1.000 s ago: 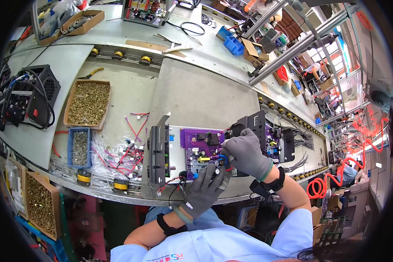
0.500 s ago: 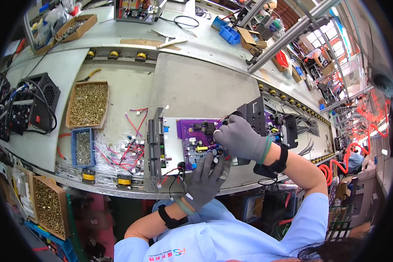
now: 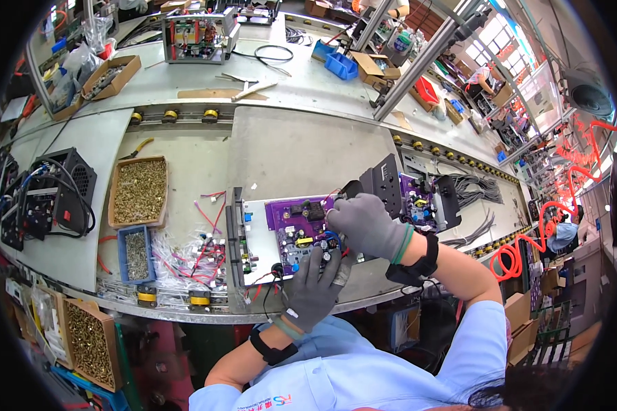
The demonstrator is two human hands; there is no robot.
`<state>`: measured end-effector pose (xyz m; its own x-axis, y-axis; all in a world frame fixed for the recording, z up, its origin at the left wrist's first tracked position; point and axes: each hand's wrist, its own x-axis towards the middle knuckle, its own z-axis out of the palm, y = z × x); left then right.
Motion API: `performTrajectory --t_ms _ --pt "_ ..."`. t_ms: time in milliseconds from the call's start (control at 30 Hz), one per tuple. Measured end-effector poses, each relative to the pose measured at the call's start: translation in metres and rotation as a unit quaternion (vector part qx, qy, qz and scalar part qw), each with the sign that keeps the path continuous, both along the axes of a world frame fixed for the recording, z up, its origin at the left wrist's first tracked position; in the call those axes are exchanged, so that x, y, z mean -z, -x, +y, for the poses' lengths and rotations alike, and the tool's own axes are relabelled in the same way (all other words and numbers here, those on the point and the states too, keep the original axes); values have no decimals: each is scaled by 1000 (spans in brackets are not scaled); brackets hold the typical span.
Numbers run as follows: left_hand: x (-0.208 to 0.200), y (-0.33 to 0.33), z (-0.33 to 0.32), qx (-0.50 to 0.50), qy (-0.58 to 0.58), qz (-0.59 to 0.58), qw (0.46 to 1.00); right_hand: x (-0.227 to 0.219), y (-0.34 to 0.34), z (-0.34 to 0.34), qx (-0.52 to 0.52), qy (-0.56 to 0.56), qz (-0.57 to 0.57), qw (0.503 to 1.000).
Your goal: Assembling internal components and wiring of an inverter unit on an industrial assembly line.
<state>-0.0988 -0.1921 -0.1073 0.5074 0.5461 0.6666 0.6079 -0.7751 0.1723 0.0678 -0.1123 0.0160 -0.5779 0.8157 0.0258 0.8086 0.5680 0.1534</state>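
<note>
A purple circuit board (image 3: 295, 226) lies on a pale metal plate (image 3: 257, 240), with a black end panel (image 3: 234, 236) at the left. My right hand (image 3: 369, 226), in a grey glove, is closed at the board's right side with fingertips pressed together; what they hold, if anything, is hidden. My left hand (image 3: 314, 291), also gloved, rests its stretched fingers on the board's near edge by some capacitors. A black slotted panel (image 3: 382, 188) stands just beyond my right hand. Dark wires (image 3: 275, 272) run off the board's near left corner.
Left of the board are a box of brass fasteners (image 3: 140, 188), a blue bin of silvery screws (image 3: 136, 255) and loose wires (image 3: 200, 259). Another purple board (image 3: 417, 204) and grey cable bundles (image 3: 474, 187) lie to the right. A black chassis (image 3: 58, 188) sits far left.
The whole view has tilted, so the bench appears lower. Both hands stay at nearly the same places on the board; the right one is still closed at its right side.
</note>
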Motion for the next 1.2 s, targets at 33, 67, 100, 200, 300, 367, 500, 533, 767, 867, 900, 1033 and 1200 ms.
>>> performTrajectory --t_ms 33,67,100,200,300,367,500,533,767,867,900,1033,1200 --pt "-2 1 0 3 5 3 1000 -1 3 2 3 5 3 1000" --pt "-6 1 0 -8 0 2 1000 -4 6 5 1 26 -28 999" --pt "-7 2 -1 -18 -5 0 1000 -8 11 6 -1 47 -58 997" --pt "-4 1 -1 -14 14 -10 1000 -8 13 10 18 71 -71 995" --pt "-9 3 2 -8 11 11 1000 -15 13 13 27 95 -70 993" --pt "-10 3 2 -8 11 16 1000 -19 14 13 35 109 -75 991" --pt "-14 3 3 9 22 16 1000 -22 11 13 51 132 -93 985" --pt "-14 3 2 10 22 19 1000 -24 14 13 23 105 -81 991" --pt "-9 9 1 16 1 37 999 -12 12 -4 71 77 -60 993" --pt "-4 7 -5 -2 7 31 999 -12 10 -10 82 12 187 979" --pt "-3 5 -3 -8 6 32 999 -15 11 -7 75 12 187 979" --pt "-1 5 -3 -7 -7 51 999 -11 26 -9 -5 29 102 994" --pt "-3 1 -3 -18 15 31 999 -13 31 -1 17 41 10 999"
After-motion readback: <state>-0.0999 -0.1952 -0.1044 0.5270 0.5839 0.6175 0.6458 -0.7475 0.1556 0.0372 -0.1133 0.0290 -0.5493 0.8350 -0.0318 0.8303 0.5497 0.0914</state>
